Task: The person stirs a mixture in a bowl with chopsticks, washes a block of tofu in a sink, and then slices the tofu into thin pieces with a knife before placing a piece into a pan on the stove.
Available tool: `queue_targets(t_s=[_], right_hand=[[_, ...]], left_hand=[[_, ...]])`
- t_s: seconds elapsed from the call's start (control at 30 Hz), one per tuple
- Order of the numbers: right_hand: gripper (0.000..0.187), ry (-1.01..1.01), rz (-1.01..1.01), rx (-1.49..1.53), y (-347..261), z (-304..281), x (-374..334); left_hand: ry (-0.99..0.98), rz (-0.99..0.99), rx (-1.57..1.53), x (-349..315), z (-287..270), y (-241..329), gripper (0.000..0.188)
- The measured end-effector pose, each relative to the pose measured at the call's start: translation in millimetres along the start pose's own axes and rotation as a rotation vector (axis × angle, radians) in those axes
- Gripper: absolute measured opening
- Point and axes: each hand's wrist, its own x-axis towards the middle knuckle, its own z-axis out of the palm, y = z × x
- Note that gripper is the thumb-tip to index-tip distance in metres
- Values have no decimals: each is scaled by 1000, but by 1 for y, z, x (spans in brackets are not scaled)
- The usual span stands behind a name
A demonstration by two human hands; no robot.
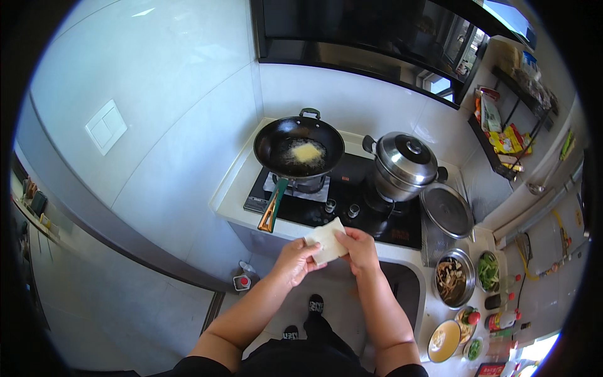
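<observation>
Both my hands hold a pale, flat square of food (328,241) in front of the stove; I cannot tell whether it is tofu or dough. My left hand (294,261) pinches its left edge, thumb on top. At its right edge, my right hand (360,251) grips it the same way. Beyond them stands a black wok (271,147) on the left burner, its green and copper handle toward me. A pale yellow square piece (306,152) lies in bubbling oil in the wok.
A lidded steel pot (402,168) stands on the right burner of the black hob (353,185). A round lid (447,210) leans beside it. Along the right counter are a steel bowl of sliced food (453,279), a bowl of greens (488,271), a yellow-rimmed bowl (444,341) and several bottles.
</observation>
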Motion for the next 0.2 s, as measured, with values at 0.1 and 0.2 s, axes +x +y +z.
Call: queue_targets(t_s=[0.1, 0.2], right_hand=[[25, -124, -82, -1, -25, 19, 62], [24, -141, -161, -129, -60, 41, 112]], left_hand=[[3, 130, 9, 35, -4, 38, 37], [36, 197, -89, 63, 0, 70, 38]])
